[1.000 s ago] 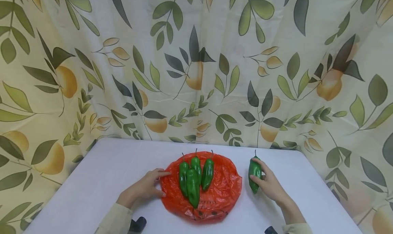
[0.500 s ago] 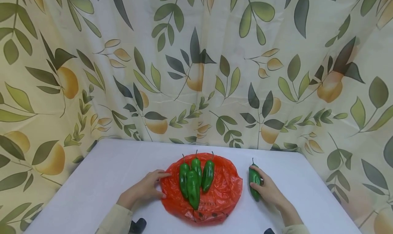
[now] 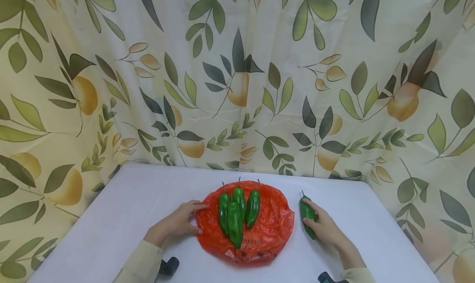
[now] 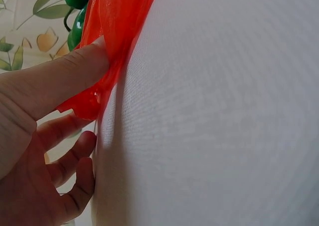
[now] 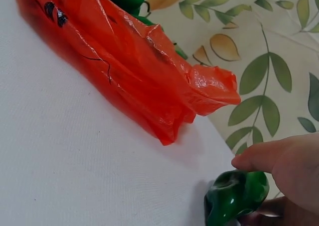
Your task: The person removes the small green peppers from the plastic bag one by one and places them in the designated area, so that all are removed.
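A white table [image 3: 156,184] is standing before a curtain [image 3: 237,128], its two far corners showing; in the left wrist view its surface is showing a fine weave. The curtain, cream with green leaves and orange fruit, is hanging behind the table and along both sides. A red bag [image 3: 274,219], crinkled and roughly round, is lying on the table and bearing four peppers [image 3: 234,225], all green, clustered mostly on its left half.

The held pepper [image 3: 306,212], also green, is occupying a place to the right of the bag, apart from it, in the right hand [image 3: 327,228]. Its long axis is running obliquely: the stem is pointing away from the person and slightly left, the other end toward the person and slightly right. The four peppers are likewise pointing their stems away, the rightmost leaning with its stem to the right.

The grip of the right hand is pinching the held pepper between thumb and fingers. The grip of the left hand [image 3: 182,220] is resting spread, touching the bag's left rim. Pale sleeves [image 3: 139,262] are covering the forearms.

Printed marks [image 3: 252,241] are showing faintly on the bag's near part, too small for reading; darker blots are lying closer to its edge.
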### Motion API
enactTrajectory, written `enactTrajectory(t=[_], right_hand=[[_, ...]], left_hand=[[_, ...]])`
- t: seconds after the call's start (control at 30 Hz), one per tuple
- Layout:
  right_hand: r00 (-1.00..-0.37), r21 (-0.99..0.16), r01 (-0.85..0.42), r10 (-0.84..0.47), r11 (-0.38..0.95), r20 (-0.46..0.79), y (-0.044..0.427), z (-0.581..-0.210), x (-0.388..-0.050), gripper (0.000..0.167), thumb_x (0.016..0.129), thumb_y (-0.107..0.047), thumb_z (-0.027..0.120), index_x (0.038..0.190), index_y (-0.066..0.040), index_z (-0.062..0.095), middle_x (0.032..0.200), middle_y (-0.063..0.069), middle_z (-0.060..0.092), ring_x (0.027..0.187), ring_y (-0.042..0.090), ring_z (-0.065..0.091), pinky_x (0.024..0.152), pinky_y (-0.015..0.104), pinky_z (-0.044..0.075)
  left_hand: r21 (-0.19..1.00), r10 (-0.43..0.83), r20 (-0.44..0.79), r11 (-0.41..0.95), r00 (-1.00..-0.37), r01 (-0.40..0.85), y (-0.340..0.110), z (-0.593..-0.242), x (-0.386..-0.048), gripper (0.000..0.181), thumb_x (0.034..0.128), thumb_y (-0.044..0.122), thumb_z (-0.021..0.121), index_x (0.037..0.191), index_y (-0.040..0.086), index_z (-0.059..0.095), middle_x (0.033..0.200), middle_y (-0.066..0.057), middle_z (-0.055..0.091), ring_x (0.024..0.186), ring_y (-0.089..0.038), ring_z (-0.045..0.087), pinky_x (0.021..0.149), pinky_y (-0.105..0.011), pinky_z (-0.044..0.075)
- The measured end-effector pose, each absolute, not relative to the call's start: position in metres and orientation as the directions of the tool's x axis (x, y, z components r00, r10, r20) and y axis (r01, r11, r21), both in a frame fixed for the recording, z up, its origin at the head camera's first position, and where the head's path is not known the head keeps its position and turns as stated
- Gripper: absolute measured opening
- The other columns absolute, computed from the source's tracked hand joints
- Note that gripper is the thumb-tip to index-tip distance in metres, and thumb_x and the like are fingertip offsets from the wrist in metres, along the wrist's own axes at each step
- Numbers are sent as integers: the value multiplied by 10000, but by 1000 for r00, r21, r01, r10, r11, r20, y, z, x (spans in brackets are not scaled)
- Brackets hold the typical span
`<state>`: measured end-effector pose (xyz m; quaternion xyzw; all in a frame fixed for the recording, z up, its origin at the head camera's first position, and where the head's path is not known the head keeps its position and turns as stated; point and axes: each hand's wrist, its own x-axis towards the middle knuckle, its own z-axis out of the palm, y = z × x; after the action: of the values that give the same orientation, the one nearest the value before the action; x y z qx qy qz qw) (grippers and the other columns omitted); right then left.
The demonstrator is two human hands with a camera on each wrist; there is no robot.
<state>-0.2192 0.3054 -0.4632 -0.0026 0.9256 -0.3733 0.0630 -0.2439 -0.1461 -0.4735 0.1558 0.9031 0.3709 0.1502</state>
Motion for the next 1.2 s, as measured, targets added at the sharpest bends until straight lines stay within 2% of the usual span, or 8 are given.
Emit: enactTrajectory(t=[0.2,0.37,0.6,0.77,0.9,1.07,1.2], right_hand=[[-994,-677,42,-39,735,-104,306,-457,-218,634,998,-196,605,1556,-61,335,1524,375,326,1313,551,414,987,668,509],[-998,-620,37,-4,784,-65,304,-449,-215,642,998,-233,610,1537,-14,339,1514,374,344,1304,580,440,965,648,533],[-999,-601,-33,-2,798,52,289,-428,-209,655,1003,-277,604,1545,-37,325,1570,326,301,1405,544,335,1042,727,409],[-987,-641,-130,-36,757,158,271,-421,-202,607,1002,-245,611,1532,-75,371,1574,273,344,1410,509,354,1048,737,397],[-976,-663,-195,-77,722,204,255,-420,-200,585,993,-199,624,1521,-89,397,1573,247,369,1458,493,311,1088,760,313],[-972,-678,-226,-123,699,198,234,-425,-197,587,975,-202,655,1509,-107,430,1545,217,427,1418,475,396,1042,672,466],[-970,-704,-241,-175,668,167,220,-434,-196,562,974,-201,664,1492,-120,463,1519,189,474,1408,444,441,1044,638,490]], left_hand=[[714,396,-149,677,-906,179,-144,-473,-246,710,784,141,848,1433,238,576,1533,-97,457,1415,-358,400,1093,-644,441],[721,407,-141,667,-903,188,-145,-473,-245,713,789,149,846,1439,245,569,1538,-90,457,1420,-359,399,1096,-644,438],[705,407,-133,680,-904,202,-144,-473,-245,718,789,139,846,1443,237,566,1539,-104,452,1420,-372,402,1086,-632,454],[699,384,-144,692,-912,181,-145,-473,-244,717,783,132,848,1436,245,574,1545,-100,448,1432,-368,387,1102,-641,434],[697,380,-139,694,-914,182,-145,-473,-244,715,780,118,846,1433,237,579,1543,-106,453,1440,-372,379,1117,-646,415],[707,384,-139,684,-913,180,-145,-473,-244,713,783,113,843,1431,248,579,1544,-99,450,1442,-364,378,1119,-640,418],[708,387,-142,683,-911,179,-145,-473,-244,704,786,120,842,1426,256,582,1542,-100,447,1431,-366,381,1098,-643,437]])
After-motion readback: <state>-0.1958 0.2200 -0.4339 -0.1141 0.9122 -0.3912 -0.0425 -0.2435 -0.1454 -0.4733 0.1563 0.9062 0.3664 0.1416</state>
